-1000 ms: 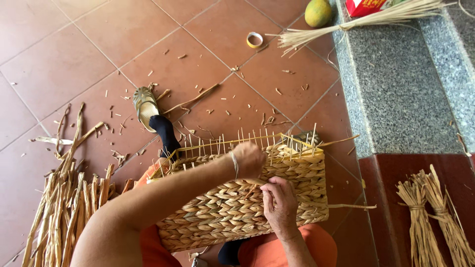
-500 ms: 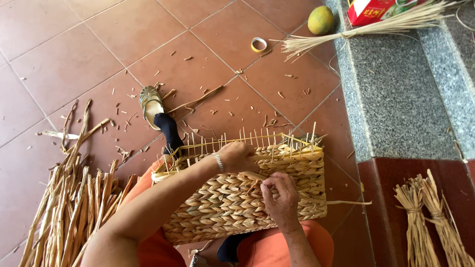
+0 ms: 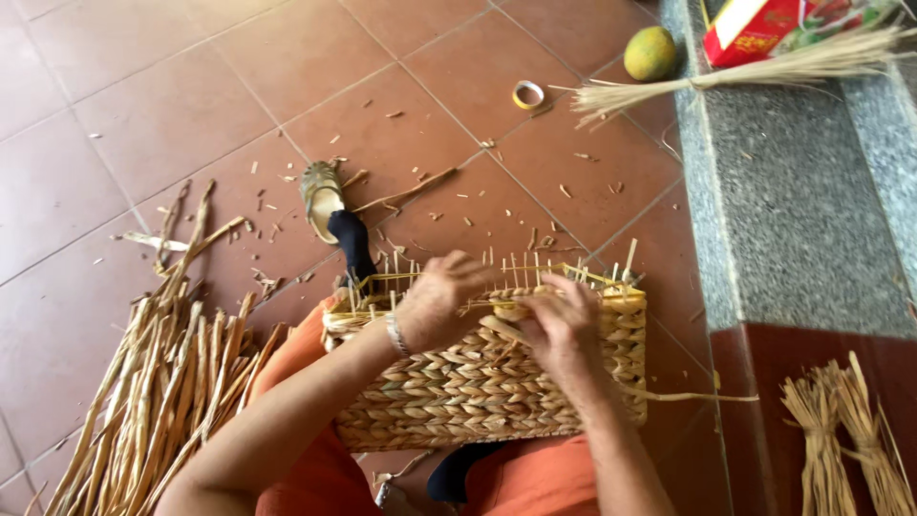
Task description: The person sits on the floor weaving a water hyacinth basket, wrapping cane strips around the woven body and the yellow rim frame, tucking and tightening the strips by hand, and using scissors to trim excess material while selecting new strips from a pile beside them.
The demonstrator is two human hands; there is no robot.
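Head view. A half-woven straw basket (image 3: 478, 382) rests on the person's lap, upright stakes projecting from its unfinished rim. The left hand (image 3: 435, 301) grips the rim, fingers curled over the stakes. The right hand (image 3: 564, 330) pinches a flat straw strand (image 3: 501, 330) against the weave, fingers nearly closed. Loose dried straw stalks (image 3: 162, 382) lie on the tiled floor (image 3: 143, 115) to the left; a tape roll (image 3: 527, 94) and a round yellow-green fruit (image 3: 650, 53) lie well apart, beyond the basket.

Left hand (image 3: 435, 301) moved inward along basket (image 3: 478, 387) rim.
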